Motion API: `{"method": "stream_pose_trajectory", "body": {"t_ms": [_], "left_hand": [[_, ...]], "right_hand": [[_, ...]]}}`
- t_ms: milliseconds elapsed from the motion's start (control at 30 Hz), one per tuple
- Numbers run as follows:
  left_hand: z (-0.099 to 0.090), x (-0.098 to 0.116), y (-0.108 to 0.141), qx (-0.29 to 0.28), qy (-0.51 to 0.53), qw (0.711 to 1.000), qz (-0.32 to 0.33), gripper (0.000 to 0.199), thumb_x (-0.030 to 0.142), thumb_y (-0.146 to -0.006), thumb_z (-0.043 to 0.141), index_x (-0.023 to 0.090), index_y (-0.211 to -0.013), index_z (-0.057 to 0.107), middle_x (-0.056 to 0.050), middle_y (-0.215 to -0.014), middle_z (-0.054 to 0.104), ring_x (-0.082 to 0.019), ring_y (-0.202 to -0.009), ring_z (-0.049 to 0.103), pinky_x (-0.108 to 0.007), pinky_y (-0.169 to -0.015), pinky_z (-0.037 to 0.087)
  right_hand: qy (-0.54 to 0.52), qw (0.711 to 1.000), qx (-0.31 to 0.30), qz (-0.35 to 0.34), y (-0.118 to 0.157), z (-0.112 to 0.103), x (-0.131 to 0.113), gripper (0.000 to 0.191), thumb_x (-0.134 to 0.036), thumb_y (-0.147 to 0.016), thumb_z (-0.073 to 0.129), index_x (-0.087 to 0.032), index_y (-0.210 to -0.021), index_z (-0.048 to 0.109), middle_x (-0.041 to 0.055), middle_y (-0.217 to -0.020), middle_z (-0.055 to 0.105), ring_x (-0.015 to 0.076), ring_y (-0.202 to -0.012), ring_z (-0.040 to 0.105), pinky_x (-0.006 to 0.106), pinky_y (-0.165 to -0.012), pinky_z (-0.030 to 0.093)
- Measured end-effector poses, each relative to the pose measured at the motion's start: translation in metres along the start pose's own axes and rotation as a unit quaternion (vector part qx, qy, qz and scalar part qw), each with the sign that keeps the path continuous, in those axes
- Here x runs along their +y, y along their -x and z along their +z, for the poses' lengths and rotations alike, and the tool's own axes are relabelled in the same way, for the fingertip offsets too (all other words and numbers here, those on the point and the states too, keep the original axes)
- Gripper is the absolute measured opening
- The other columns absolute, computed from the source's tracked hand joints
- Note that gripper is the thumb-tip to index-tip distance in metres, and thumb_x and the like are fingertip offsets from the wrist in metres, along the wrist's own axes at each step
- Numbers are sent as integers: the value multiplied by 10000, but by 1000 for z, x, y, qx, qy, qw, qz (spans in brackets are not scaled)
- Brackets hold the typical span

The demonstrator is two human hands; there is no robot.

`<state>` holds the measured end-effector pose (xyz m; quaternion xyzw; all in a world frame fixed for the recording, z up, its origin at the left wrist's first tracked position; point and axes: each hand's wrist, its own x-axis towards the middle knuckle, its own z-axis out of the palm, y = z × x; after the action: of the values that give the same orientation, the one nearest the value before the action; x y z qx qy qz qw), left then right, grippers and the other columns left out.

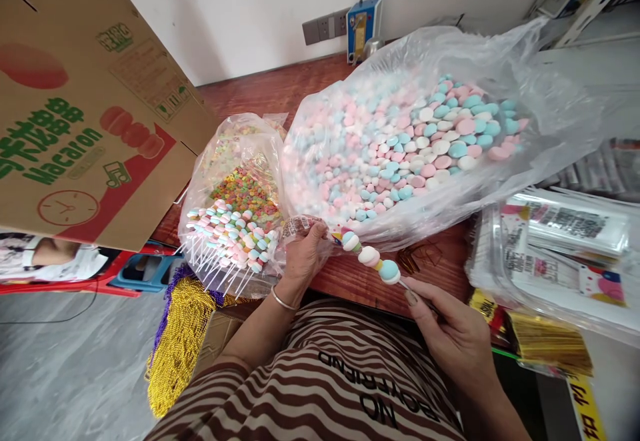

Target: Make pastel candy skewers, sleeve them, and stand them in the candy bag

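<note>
My right hand [450,331] pinches the white stick of a candy skewer [369,256], which carries pale blue, white and pink round candies with small coloured rings between them. The skewer points up and left toward my left hand [304,254]. My left hand is closed on a clear printed plastic bag [299,224], its opening close to the skewer's tip. Whether the tip is inside the bag I cannot tell. Left of that hand, several finished-looking candy skewers [233,234] lie bunched with their sticks toward me, on a plastic bag of small coloured rings [250,191].
A large clear bag of pastel candies [425,141] covers much of the wooden table [280,78]. At left stands a cardboard box [90,114]. On the right are a plastic tub [493,254] of printed bags and gold twist ties [550,341]. Gold bead strands [183,341] hang at lower left.
</note>
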<state>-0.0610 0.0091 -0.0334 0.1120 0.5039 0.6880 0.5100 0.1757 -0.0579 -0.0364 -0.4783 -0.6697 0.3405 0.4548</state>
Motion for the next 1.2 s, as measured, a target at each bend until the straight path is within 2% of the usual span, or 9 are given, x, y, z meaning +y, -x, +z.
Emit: {"method": "stream_pose_trajectory", "body": {"t_ms": [100,200,300,467,667,867,1000,1100,1200], "left_hand": [[-2,-1,0,13,-34,997,68,225,93,-664,867,230,-717,697,49,-709,671,-123,-680,616,-211,-666,465],[4,2,2,-40,3,998,45,219,121,-666,867,212,-668,668,50,-653,637,-100,-600,579,-207,-625,468],[9,6,5,-91,15,996,2,265,177,-626,902,185,-640,638,47,-610,603,-78,-523,524,-201,-557,455],[7,8,9,-168,20,983,-73,346,254,-575,958,169,-753,674,49,-625,584,-63,-528,516,-179,-531,451],[10,10,15,-195,93,971,-106,425,323,-601,966,163,-671,578,32,-704,603,-94,-667,590,-202,-609,506],[16,10,17,-176,150,960,-158,412,365,-642,942,167,-703,585,38,-707,607,-98,-660,596,-222,-628,519],[16,6,16,-201,138,959,-145,473,404,-567,969,163,-681,579,40,-704,596,-88,-627,563,-215,-583,483],[14,4,14,-197,100,969,-107,485,423,-554,973,163,-680,583,33,-716,618,-101,-652,581,-226,-591,487],[13,3,11,-162,62,981,-82,473,413,-544,979,163,-716,616,27,-719,649,-120,-675,617,-247,-631,521]], "right_hand": [[-29,999,-10,44,3,1,3,235,-343,-938,647,-235,-1085,795,62,-969,810,217,-802,753,285,-691,611],[-138,978,-42,152,7,7,11,280,-404,-942,657,-212,-1104,782,25,-689,704,158,-570,615,248,-481,481],[-283,931,-39,227,9,17,18,302,-425,-925,691,-190,-1101,765,-49,-529,475,95,-453,406,225,-413,334],[-413,875,-35,251,1,26,14,227,-415,-874,746,-198,-942,751,-89,-496,341,70,-427,297,216,-411,301],[-429,856,-70,280,-1,27,14,234,-420,-862,751,-188,-869,719,-92,-492,335,59,-423,277,212,-423,288],[-417,858,-65,291,-1,28,21,265,-438,-850,767,-178,-873,722,-88,-487,351,56,-421,302,201,-414,275],[-408,862,-75,291,-1,25,22,284,-455,-856,756,-173,-883,738,-91,-475,341,56,-406,292,204,-398,256],[-309,919,-58,237,0,20,20,273,-440,-905,701,-180,-953,768,-59,-486,450,85,-418,389,220,-402,314],[-104,990,-4,93,0,13,16,185,-319,-943,663,-204,-1031,778,24,-757,730,153,-628,647,254,-559,486]]}}
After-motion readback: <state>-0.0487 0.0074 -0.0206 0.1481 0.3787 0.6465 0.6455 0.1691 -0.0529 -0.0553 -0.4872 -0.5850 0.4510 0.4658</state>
